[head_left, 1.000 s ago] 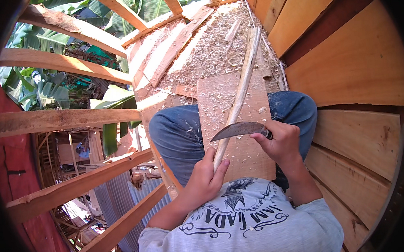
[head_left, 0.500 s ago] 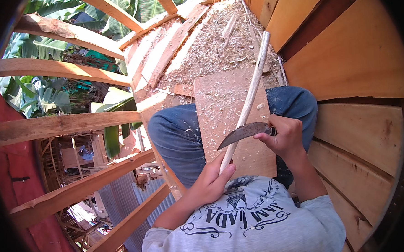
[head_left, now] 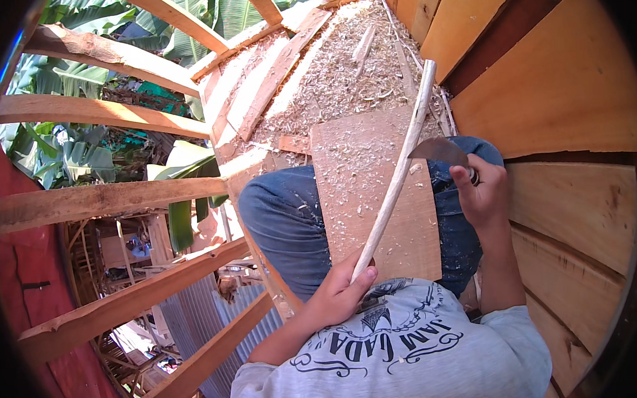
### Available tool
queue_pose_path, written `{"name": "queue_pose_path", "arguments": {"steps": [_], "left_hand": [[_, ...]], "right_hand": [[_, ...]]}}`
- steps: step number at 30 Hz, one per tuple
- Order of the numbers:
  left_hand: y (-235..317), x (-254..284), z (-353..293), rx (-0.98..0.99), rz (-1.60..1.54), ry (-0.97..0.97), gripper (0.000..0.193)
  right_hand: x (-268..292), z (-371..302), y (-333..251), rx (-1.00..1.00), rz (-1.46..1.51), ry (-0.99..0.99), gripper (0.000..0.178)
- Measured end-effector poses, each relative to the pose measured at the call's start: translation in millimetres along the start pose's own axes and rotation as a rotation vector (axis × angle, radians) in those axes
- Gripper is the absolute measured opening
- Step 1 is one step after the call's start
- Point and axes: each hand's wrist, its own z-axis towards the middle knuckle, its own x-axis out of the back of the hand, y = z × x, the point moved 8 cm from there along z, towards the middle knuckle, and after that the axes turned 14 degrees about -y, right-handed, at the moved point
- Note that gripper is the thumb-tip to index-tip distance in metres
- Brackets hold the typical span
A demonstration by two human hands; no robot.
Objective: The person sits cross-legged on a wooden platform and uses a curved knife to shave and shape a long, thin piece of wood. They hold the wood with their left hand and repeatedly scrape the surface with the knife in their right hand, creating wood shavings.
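Observation:
A pale peeled wooden stick [head_left: 398,177] slants up and away to the right from my lap. My left hand [head_left: 343,290] is closed round its lower end, close to my shirt. In my right hand [head_left: 485,190] is a knife with a broad curved blade [head_left: 438,151], its dark handle mostly hidden by my fingers. The blade's tip lies beside the upper half of the stick; whether it touches the wood I cannot tell. Under the stick a flat board [head_left: 340,191] rests across my legs, sprinkled with shavings.
Wood shavings [head_left: 348,75] cover the floor ahead, with a loose plank [head_left: 283,75] on them. Board walling [head_left: 543,90] rises close on the right. At the left, open wooden slats [head_left: 109,195] show banana leaves [head_left: 79,161] and a corrugated metal sheet [head_left: 203,331] beyond.
My right hand has carried the knife up and to the right, from low on the stick to its upper half. The stick and my left hand have shifted slightly right.

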Motion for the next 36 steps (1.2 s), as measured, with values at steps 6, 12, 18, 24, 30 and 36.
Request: {"name": "queue_pose_path", "arguments": {"steps": [6,12,18,24,30,36], "left_hand": [[7.0,-1.2,2.4,-0.035,-0.013,-0.012,0.026],[-0.1,1.9,2.7,0.005,-0.063,0.000,0.027],[3.4,-9.4,-3.5,-0.063,0.019,-0.044,0.029],[-8.9,-2.3,4.7,-0.007,-0.163,-0.067,0.031],[-12.0,-0.4,2.4,0.001,-0.138,-0.020,0.032],[6.3,3.9,1.5,-0.023,0.173,0.098,0.026]], "right_hand": [[-41.3,-16.8,-38.3,0.208,-0.137,-0.068,0.063],[-28.6,0.5,-34.5,0.224,-0.251,-0.012,0.067],[25.5,26.6,63.4,-0.239,0.082,0.221,0.063],[-20.5,-6.2,-33.1,0.126,-0.063,-0.138,0.062],[-11.3,7.7,-11.3,-0.002,-0.144,-0.064,0.056],[-38.8,-16.6,-55.4,0.306,-0.138,-0.272,0.053]]}}
